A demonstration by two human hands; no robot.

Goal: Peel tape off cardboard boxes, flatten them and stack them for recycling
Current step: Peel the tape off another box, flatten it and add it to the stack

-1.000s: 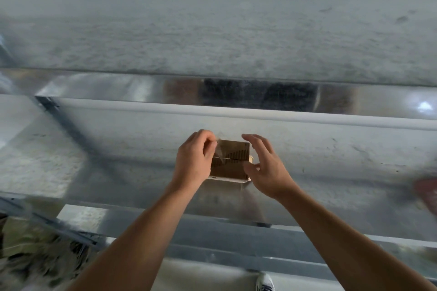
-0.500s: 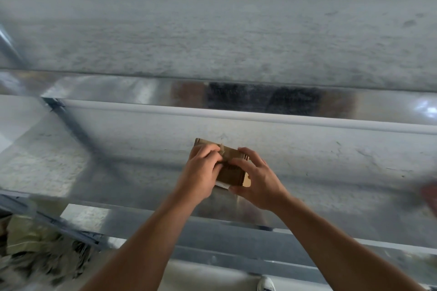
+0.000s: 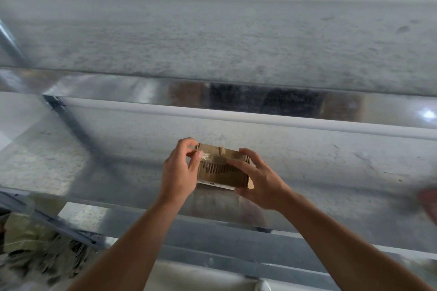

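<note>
Peeling was underway — left hand (image 3: 179, 172) pinched tape (image 3: 205, 156) off the box (image 3: 220, 175), right hand (image 3: 260, 182) clasping it; flattening, stacking not yet done.

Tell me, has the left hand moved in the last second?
Yes: the left hand, pinching tape by the box, has shifted slightly left, toward the slanted brace.

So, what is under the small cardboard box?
A shiny metal sheet, showing a dim reflection of the box. The box covers the metal right beneath it, so whether they touch cannot be seen.
</note>
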